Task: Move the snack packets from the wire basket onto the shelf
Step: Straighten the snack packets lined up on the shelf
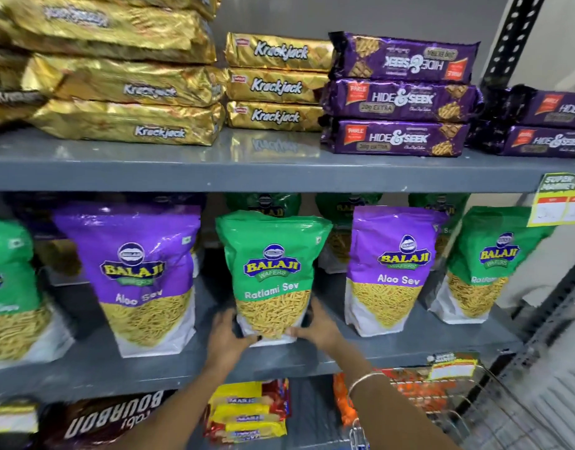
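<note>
Gripping the base of the green and clear Ratlami Sev plastic pouch [273, 274] from both sides, the fingers [297, 332] of the left hand [229, 339] and right hand [318, 326] close narrowly on its bottom corners. That pouch stands upright on the grey metal middle shelf [279, 362], between two purple Aloo Sev pouches [143, 274]. Held so low, it is likely top-heavy; letting go early could tip it forward off the shelf edge. To its lower right, the wire basket [506, 404] holds orange packets [406, 391].
</note>
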The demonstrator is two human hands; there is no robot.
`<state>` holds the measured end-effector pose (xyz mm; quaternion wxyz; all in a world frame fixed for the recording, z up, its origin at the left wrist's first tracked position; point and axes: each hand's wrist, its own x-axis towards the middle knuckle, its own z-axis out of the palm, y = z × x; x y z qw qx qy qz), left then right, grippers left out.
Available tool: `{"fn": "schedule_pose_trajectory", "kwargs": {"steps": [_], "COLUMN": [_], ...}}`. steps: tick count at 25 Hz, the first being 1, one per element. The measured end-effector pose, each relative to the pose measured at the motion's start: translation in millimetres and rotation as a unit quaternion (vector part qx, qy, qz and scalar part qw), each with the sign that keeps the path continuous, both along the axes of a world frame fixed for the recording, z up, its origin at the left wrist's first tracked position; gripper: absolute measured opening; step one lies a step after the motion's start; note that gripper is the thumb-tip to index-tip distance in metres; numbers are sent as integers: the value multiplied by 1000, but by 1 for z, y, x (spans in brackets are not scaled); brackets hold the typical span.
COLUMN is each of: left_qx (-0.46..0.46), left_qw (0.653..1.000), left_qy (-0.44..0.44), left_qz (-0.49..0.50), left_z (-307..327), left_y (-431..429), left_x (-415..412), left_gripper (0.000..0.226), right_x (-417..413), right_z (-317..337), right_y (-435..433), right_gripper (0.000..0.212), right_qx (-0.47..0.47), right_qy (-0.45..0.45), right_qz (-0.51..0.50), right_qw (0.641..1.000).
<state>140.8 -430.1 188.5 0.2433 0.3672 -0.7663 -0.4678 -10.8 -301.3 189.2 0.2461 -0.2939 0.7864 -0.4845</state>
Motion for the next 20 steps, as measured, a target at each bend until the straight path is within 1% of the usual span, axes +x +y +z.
{"fn": "schedule_pose_trajectory", "kwargs": {"steps": [1,2,4,6,8,10,11,12,13,14,15,16,17,18,19,20], "left_qx": [32,37,20,1,1,12,11,2,-5,-25,-58,-102,-136,-152,-148,-132], "left_qw": [999,999,1000,1000,1000,999,999,999,1000,1000,998,994,989,984,980,975], "left_qy": [-3,-5,-14,-18,-17,-12,-8,-3,1,2,-4,-15,-31,-46,-56,-55], "left_qz": [-32,-38,-20,-14,-21,-39,-41,-35,-20,-3,15,30,49,79,123,172], "left_z": [0,-4,-11,-10,-10,-11,-11,-8,-3,0,0,-2,-4,-7,-9,-8], "left_y": [-3,-5,-6,-4,-3,-2,1,5,9,12,12,10,4,-3,-13,-26], "left_x": [-3,-5,-10,-13,-15,-15,-12,-5,7,18,34,51,69,87,103,117], "left_gripper": [59,57,54,55,57,57,59,62,63,60,52,39,26,17,15,20], "right_x": [-2,-3,-2,-1,-2,1,7,15,26,38,54,70,85,97,106,114], "right_z": [-8,-11,-10,-4,-2,5,10,15,20,25,30,32,32,31,29,29], "right_y": [-3,-5,-4,-1,1,3,6,9,14,22,26,26,19,7,-9,-29], "right_gripper": [86,77,68,63,62,68,70,66,58,50,43,37,33,30,29,30], "right_qx": [-1,-5,-10,-13,-11,-9,-12,-14,-1,29,72,111,132,139,135,125], "right_qy": [3,5,10,11,0,-7,-6,8,44,102,168,231,266,280,282,285], "right_qz": [-2,-14,-39,-37,-31,-19,-30,-62,-106,-143,-147,-118,-71,-23,14,41], "right_qw": [1000,1000,999,999,999,1000,999,998,993,984,972,959,952,950,950,949]}}
